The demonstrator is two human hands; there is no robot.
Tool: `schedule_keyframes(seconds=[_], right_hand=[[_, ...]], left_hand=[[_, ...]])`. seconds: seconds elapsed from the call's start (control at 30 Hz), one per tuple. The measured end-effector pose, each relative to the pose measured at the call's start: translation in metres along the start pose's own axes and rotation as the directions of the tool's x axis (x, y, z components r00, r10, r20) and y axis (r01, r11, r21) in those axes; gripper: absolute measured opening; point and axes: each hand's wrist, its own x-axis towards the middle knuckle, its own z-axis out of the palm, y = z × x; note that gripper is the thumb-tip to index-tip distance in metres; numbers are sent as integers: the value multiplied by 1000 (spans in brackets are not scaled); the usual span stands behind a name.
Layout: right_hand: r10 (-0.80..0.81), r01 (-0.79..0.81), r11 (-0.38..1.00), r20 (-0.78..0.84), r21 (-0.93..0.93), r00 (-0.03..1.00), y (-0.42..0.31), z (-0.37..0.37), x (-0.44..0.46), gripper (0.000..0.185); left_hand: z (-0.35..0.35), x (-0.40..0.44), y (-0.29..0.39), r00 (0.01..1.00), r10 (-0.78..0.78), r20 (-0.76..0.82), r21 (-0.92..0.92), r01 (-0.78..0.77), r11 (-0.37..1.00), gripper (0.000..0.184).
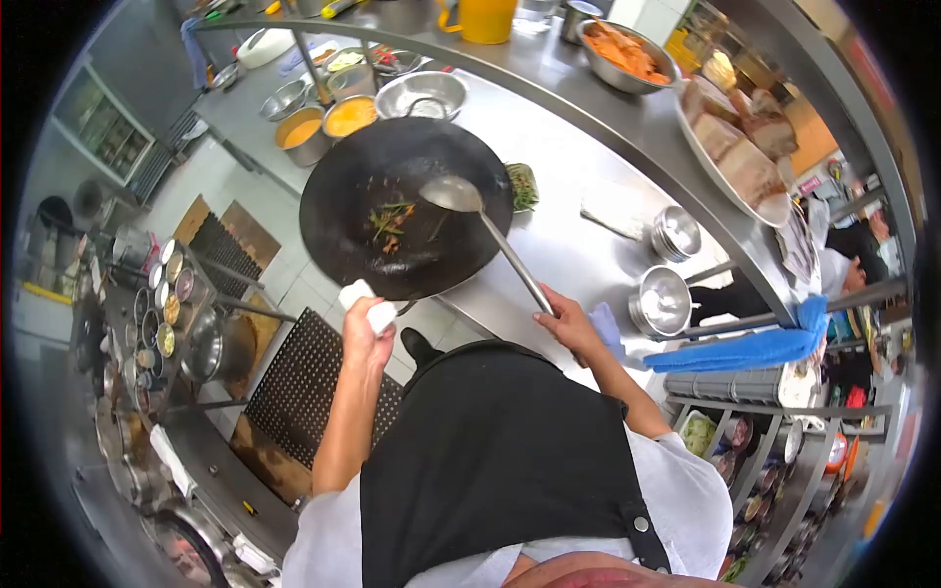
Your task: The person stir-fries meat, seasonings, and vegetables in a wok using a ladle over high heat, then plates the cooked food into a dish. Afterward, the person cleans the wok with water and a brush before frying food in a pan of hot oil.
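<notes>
My left hand (367,331) is closed round a white cloth (371,306) at the near rim of a large black wok (333,211). In my right hand (569,321) is the long handle of a metal ladle (453,194), whose bowl hangs over the right part of the wok. A little green and orange food (390,220) lies in the wok. Just right of the wok, a container of green vegetables (522,186) stands on the steel counter (559,245).
Bowls of orange liquid (350,116) and a steel bowl (421,95) stand beyond the wok. A raised shelf (549,83) holds a tray of meat (730,147). Stacked metal bowls (662,299) and a blue cloth (745,355) are at right, a rack of seasonings (167,304) at left.
</notes>
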Motion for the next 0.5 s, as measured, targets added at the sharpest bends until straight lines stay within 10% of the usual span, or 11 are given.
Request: schedule_keyframes(seconds=[0.1, 0.17, 0.3, 0.5], right_hand=[[-416, 380, 856, -30, -350, 909, -4, -6, 72, 63], [-143, 150, 904, 49, -399, 989, -116, -10, 116, 61], [-255, 221, 939, -103, -265, 961, -156, 69, 185, 59], [-329, 323, 751, 98, -576, 939, -46, 31, 109, 61]], left_hand=[[7, 24, 17, 989, 135, -57, 160, -124, 979, 9], [7, 41, 33, 984, 179, -17, 233, -170, 957, 7], [30, 60, 66, 962, 268, 45, 302, -269, 915, 7], [26, 101, 108, 962, 261, 87, 282, -275, 919, 12]])
